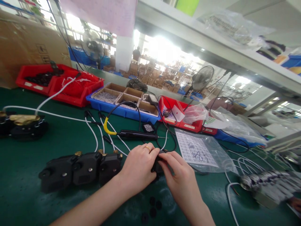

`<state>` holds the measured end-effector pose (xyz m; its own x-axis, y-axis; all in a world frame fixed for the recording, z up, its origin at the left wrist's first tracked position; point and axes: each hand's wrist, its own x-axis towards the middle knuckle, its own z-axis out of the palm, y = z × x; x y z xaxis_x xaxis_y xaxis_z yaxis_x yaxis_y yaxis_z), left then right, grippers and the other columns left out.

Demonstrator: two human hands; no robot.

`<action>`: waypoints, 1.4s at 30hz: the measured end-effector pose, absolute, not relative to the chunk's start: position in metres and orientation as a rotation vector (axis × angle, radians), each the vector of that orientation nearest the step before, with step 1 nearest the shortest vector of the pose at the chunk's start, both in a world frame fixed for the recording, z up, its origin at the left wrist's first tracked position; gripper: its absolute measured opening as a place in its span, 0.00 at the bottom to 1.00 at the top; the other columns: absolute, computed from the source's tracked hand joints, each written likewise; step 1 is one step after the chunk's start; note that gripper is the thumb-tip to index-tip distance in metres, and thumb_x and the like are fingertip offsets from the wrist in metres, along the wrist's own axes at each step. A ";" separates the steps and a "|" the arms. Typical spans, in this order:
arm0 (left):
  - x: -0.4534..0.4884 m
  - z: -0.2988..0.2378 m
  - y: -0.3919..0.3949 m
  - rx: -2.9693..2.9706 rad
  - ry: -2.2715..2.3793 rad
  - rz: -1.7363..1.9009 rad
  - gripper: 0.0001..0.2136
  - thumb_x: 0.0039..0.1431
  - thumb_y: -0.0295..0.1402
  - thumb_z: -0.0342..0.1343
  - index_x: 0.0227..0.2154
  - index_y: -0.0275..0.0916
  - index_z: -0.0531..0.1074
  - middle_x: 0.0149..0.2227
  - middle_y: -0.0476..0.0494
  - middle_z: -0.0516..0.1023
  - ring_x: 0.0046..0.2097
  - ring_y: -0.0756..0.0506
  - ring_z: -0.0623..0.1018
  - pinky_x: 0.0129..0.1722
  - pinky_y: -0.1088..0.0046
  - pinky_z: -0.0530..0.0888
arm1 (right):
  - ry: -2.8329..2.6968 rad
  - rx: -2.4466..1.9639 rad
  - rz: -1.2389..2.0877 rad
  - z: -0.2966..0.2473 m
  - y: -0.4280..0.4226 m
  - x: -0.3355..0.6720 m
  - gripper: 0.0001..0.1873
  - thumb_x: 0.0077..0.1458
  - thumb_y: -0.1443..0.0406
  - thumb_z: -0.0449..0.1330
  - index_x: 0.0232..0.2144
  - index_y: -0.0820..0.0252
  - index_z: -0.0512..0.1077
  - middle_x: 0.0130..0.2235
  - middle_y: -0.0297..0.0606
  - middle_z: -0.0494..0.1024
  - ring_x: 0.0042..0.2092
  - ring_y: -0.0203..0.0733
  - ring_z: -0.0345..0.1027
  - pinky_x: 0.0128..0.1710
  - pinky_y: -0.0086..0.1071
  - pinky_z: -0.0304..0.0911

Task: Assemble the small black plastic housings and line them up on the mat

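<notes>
You've got both hands on one small black part (157,166) at the middle of the green desk (28,157): left hand (138,168) wrapped over it, right hand (180,177) pinching its edge. Three black units (82,169) sit in a row just left, a pen tool (138,135) behind.

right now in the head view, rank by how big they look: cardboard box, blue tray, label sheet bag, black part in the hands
1. cardboard box
2. blue tray
3. label sheet bag, close to the tray in looks and nearer the camera, so unsure
4. black part, mostly hidden by the left hand and right hand
</notes>
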<state>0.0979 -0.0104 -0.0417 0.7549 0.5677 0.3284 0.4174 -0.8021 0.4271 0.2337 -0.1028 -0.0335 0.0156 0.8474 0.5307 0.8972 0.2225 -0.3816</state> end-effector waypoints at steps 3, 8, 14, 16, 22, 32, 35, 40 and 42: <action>0.099 -0.041 -0.010 2.628 0.757 0.636 0.19 0.48 0.23 0.54 0.45 0.39 0.73 0.46 0.42 0.76 0.47 0.38 0.77 0.46 0.56 0.78 | -1.816 -1.632 -0.099 -0.033 -0.103 0.234 0.11 0.67 0.73 0.51 0.43 0.60 0.73 0.40 0.35 0.73 0.40 0.37 0.69 0.41 0.27 0.63; 0.098 -0.040 -0.010 2.625 0.755 0.622 0.19 0.47 0.23 0.53 0.44 0.39 0.73 0.46 0.41 0.76 0.47 0.37 0.77 0.47 0.56 0.78 | -1.770 -1.639 -0.140 -0.034 -0.103 0.232 0.09 0.66 0.73 0.53 0.42 0.59 0.72 0.38 0.33 0.73 0.38 0.36 0.69 0.39 0.27 0.63; 0.099 -0.041 -0.010 2.620 0.762 0.631 0.18 0.48 0.24 0.54 0.44 0.40 0.73 0.46 0.42 0.76 0.47 0.38 0.77 0.47 0.56 0.78 | -1.838 -1.586 -0.161 -0.034 -0.103 0.233 0.12 0.67 0.74 0.50 0.45 0.60 0.72 0.42 0.35 0.74 0.43 0.37 0.68 0.44 0.26 0.64; 0.099 -0.041 -0.010 2.622 0.762 0.627 0.18 0.48 0.24 0.54 0.44 0.40 0.73 0.46 0.42 0.76 0.47 0.38 0.77 0.46 0.56 0.78 | -1.835 -1.580 -0.175 -0.033 -0.103 0.233 0.12 0.67 0.74 0.50 0.45 0.60 0.72 0.43 0.35 0.74 0.43 0.36 0.69 0.44 0.26 0.64; 0.099 -0.040 -0.009 2.630 0.752 0.618 0.18 0.49 0.24 0.53 0.45 0.40 0.73 0.45 0.43 0.76 0.47 0.38 0.77 0.46 0.57 0.77 | -1.824 -1.596 -0.154 -0.027 -0.102 0.235 0.11 0.66 0.73 0.51 0.41 0.59 0.73 0.40 0.35 0.74 0.39 0.36 0.71 0.38 0.25 0.66; 0.098 -0.039 -0.011 2.650 0.730 0.614 0.19 0.48 0.23 0.53 0.45 0.39 0.73 0.45 0.42 0.76 0.46 0.38 0.77 0.45 0.56 0.78 | -1.797 -1.678 -0.052 -0.023 -0.099 0.235 0.11 0.63 0.73 0.54 0.39 0.59 0.75 0.35 0.36 0.74 0.34 0.38 0.71 0.33 0.27 0.66; 0.098 -0.039 -0.012 2.651 0.734 0.619 0.19 0.49 0.24 0.53 0.46 0.39 0.73 0.44 0.42 0.76 0.46 0.38 0.77 0.45 0.57 0.77 | -1.705 -1.720 0.043 -0.026 -0.099 0.236 0.09 0.61 0.73 0.58 0.37 0.58 0.76 0.34 0.35 0.74 0.33 0.38 0.71 0.33 0.26 0.67; 0.098 -0.039 -0.011 2.653 0.735 0.604 0.19 0.48 0.23 0.54 0.44 0.39 0.73 0.44 0.42 0.77 0.46 0.38 0.77 0.45 0.58 0.77 | -1.665 -1.699 0.048 -0.032 -0.100 0.234 0.08 0.61 0.73 0.57 0.36 0.59 0.76 0.34 0.35 0.73 0.33 0.37 0.70 0.33 0.27 0.66; 0.099 -0.039 -0.011 2.663 0.746 0.596 0.19 0.48 0.23 0.54 0.45 0.39 0.74 0.44 0.41 0.77 0.46 0.38 0.77 0.45 0.58 0.77 | -1.609 -1.677 0.047 -0.036 -0.100 0.231 0.08 0.61 0.72 0.57 0.35 0.59 0.76 0.33 0.35 0.73 0.33 0.37 0.69 0.32 0.27 0.64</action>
<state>0.0989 -0.0109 -0.0395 0.7778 0.5491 0.3058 0.4195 -0.8159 0.3980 0.2312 -0.1003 -0.0361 0.1920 0.8561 0.4797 0.8264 0.1226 -0.5495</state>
